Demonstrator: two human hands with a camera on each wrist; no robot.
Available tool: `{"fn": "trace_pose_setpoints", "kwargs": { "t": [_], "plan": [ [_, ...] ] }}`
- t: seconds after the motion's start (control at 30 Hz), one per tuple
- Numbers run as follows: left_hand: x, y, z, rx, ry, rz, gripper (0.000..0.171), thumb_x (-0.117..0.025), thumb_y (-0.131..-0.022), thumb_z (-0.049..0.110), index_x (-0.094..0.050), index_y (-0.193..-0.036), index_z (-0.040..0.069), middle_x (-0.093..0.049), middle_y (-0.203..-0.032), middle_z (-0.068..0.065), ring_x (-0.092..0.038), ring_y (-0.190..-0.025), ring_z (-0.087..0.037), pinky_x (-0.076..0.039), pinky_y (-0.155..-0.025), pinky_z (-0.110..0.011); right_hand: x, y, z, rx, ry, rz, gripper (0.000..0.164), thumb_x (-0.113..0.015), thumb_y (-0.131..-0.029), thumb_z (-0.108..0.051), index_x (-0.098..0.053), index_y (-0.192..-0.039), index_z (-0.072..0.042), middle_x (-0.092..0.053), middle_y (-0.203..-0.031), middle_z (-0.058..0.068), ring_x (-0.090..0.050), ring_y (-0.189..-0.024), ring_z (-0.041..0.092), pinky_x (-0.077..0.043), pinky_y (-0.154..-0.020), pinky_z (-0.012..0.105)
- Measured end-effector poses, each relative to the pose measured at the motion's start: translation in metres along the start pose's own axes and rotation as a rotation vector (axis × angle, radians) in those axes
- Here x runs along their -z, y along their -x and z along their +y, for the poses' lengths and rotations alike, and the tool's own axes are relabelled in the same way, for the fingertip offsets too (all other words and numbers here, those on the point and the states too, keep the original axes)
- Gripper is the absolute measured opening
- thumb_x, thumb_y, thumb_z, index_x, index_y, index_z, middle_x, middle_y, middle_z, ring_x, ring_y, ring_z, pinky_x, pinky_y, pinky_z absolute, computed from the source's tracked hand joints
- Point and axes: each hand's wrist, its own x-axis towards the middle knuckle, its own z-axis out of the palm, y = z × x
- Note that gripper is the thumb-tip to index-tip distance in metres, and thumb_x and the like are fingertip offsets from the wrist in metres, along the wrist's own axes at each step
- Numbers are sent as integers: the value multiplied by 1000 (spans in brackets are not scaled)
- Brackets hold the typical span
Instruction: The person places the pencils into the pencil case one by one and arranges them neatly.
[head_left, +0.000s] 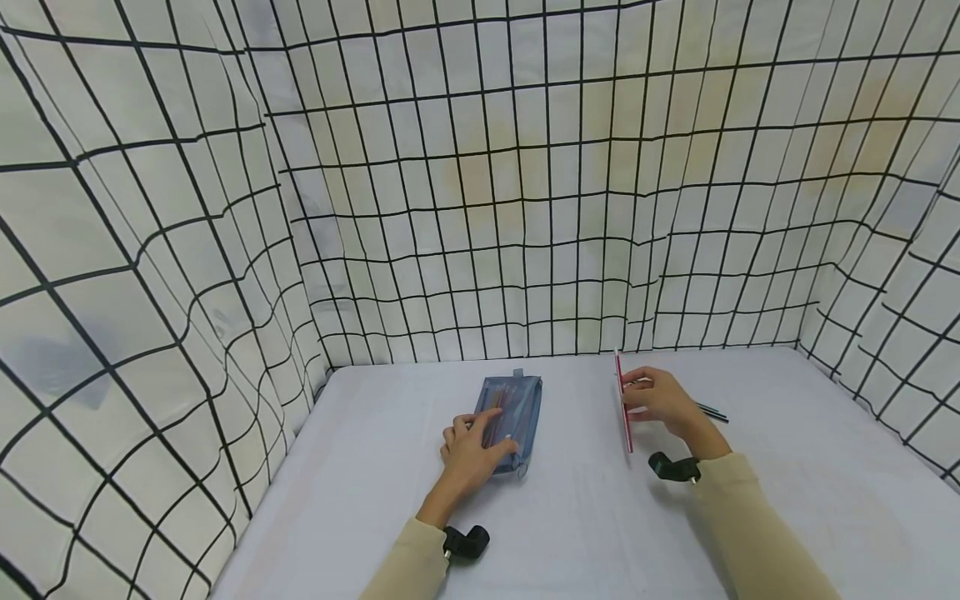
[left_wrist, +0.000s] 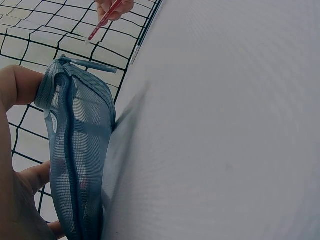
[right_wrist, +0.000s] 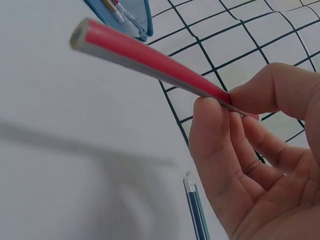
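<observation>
A blue mesh zip pencil case (head_left: pixel 528 404) lies on the white table, and pencil-like sticks show through its mesh. My left hand (head_left: pixel 468 454) grips the case, its fingers spread across the top and left side and its thumb at the near end. In the left wrist view the case's zip side (left_wrist: pixel 82 150) faces the camera. To the right, my right hand (head_left: pixel 660 402) pinches a red and silver striped pencil (right_wrist: pixel 150 59) between thumb and fingertips. That pencil is held above the table, its flat end toward the right wrist camera.
Just beyond the right hand, a few dark blue and green pens (right_wrist: pixel 196 207) lie together on the table (head_left: pixel 360 467). White walls with a black grid (head_left: pixel 525 200) enclose the table at the back and both sides.
</observation>
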Motion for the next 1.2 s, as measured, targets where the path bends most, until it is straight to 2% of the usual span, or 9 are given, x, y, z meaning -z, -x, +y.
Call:
{"fn": "trace_pose_setpoints", "kwargs": {
  "t": [0.3, 0.57, 0.9, 1.2],
  "plan": [
    [-1, -1, -1, 0, -2, 3, 69, -71, -82, 46, -55, -146, 26, -37, -145, -22, -31, -124, -38, -24, -102, -62, -15, -3, -1, -72, -64, -6, 40, -62, -98, -8, -51, -134, 5, -62, -119, 21, -65, -94, 22, -61, -81, 35],
    [-2, -3, -4, -3, 6, 4, 69, -72, -83, 45, -54, -147, 27, -36, -146, -20, -30, -126, -37, -21, -103, -65, -33, -4, 0, -59, -87, -71, 40, -61, -99, -10, -52, -134, 7, -66, -113, 16, -67, -92, 20, -61, -81, 34],
    [-2, -3, -4, -6, 4, 2, 68, -71, -84, 46, -55, -147, 25, -36, -146, -21, -30, -126, -38, -22, -102, -64, -56, -2, -5, -93, -119, -128, 39, -63, -98, -11, -55, -132, 6, -67, -114, 18, -67, -92, 22, -61, -80, 33],
    [-2, -2, -4, -3, 14, 8, 67, -72, -84, 44, -55, -146, 26, -36, -146, -21, -30, -126, -38, -22, -102, -65, -75, 2, -8, -126, -151, -173, 41, -64, -96, -9, -56, -133, 6, -67, -110, 14, -64, -90, 20, -59, -76, 30]
  ]
}}
